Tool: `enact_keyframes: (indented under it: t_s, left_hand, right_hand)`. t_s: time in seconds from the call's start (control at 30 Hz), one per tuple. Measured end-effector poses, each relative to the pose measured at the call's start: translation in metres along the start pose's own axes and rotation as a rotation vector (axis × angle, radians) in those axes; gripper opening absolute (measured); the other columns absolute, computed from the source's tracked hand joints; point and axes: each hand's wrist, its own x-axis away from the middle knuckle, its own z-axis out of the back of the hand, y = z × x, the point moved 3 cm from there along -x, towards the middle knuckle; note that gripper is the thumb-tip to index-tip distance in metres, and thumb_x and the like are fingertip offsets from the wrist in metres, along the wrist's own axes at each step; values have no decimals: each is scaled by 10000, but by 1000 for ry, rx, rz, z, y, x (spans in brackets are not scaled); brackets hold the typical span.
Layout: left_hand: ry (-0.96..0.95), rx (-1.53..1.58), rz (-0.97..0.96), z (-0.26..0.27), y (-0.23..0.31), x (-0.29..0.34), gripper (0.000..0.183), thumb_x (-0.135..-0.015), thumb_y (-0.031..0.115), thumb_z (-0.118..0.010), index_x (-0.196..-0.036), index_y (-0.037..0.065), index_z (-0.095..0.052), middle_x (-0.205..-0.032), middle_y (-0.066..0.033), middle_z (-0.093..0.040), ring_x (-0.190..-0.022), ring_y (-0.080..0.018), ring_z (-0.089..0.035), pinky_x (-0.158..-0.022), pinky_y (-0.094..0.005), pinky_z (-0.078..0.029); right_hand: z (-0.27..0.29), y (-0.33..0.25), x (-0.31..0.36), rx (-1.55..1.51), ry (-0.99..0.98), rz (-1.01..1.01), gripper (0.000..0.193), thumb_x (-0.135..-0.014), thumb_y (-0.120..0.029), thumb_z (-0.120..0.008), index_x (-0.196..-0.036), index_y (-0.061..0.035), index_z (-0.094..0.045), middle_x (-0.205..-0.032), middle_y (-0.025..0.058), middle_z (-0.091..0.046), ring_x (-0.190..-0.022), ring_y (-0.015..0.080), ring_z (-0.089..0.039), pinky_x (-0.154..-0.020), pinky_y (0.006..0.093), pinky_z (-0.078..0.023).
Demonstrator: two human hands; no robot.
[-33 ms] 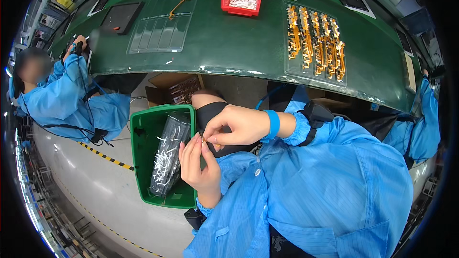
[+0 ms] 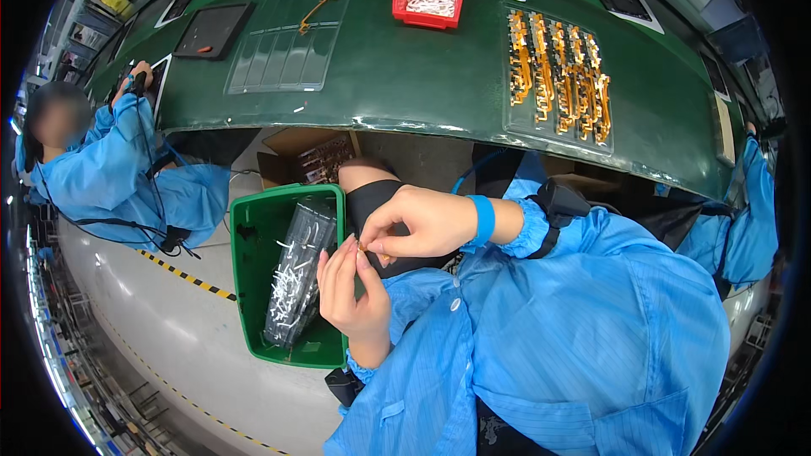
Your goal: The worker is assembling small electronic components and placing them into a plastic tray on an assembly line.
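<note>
My right hand (image 2: 420, 221), with a blue wristband, pinches a small orange flex cable (image 2: 385, 259) between thumb and forefinger. My left hand (image 2: 353, 297) meets it fingertip to fingertip, its thumb and fingers closed on the far end of the same piece. Most of the cable is hidden by the fingers. Both hands are above my lap, beside the right rim of a green bin (image 2: 338, 203). Inside the bin lies a dark plastic tray (image 2: 314, 224) strewn with small white strips (image 2: 291, 279).
On the green table (image 2: 380, 76) are a red box (image 2: 429, 20) of white strips, a clear tray (image 2: 287, 55) bearing one orange flex cable (image 2: 319, 10), and a right-hand tray with rows of flex cables (image 2: 557, 76). A co-worker (image 2: 118, 160) sits at the left; a cardboard box (image 2: 283, 156) stands under the table.
</note>
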Motion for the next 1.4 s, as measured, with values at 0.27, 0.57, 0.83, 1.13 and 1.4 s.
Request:
enact_keyframes:
  t_s: [0.27, 0.57, 0.83, 1.13, 1.4]
  left_hand:
    - [-91, 120, 93, 12, -17, -4, 102, -847, -14, -586, -869, -47, -680, -889, -143, -722, -835, -281, -703, -925, -458, -499]
    - [-83, -589, 732, 79, -157, 72, 302, -881, 255, -672, -856, -44, -703, -748, -185, -692, -634, -327, -657, -631, -407, -513]
    - [-86, 607, 596, 11, -71, 25, 393, -1017, 293, -486, -1230, -35, -524, -1256, -182, -575, -1175, -262, -552, -1021, -377, -411]
    - [-257, 1589, 828, -2, -59, 26, 396, -1002, 287, -398, -1128, -50, -564, -901, -165, -661, -839, -274, -670, -805, -421, -551]
    - [-268, 1123, 771, 5, -44, 13, 217, -985, 145, -507, -938, -41, -606, -762, -134, -651, -698, -210, -657, -686, -342, -562]
  right_hand:
    - [0, -5, 0, 169, -106, 18, 193, -929, -140, -593, -988, 25, -673, -744, 88, -710, -662, 169, -677, -643, 300, -532]
    - [8, -4, 1, -94, -85, -92, 217, -935, -155, -569, -994, 37, -652, -783, 83, -703, -695, 125, -662, -676, 280, -530]
    - [5, -4, 0, -260, -175, -125, 207, -942, -151, -572, -991, 36, -645, -799, 78, -690, -730, 126, -652, -710, 272, -530]
    - [21, 1, 19, -195, -98, -212, 205, -952, -158, -589, -990, 37, -643, -803, 78, -694, -760, 126, -665, -720, 273, -535]
    - [22, 17, 21, 216, -30, 98, 224, -940, -178, -608, -1020, 19, -678, -925, 98, -719, -879, 194, -683, -842, 314, -525]
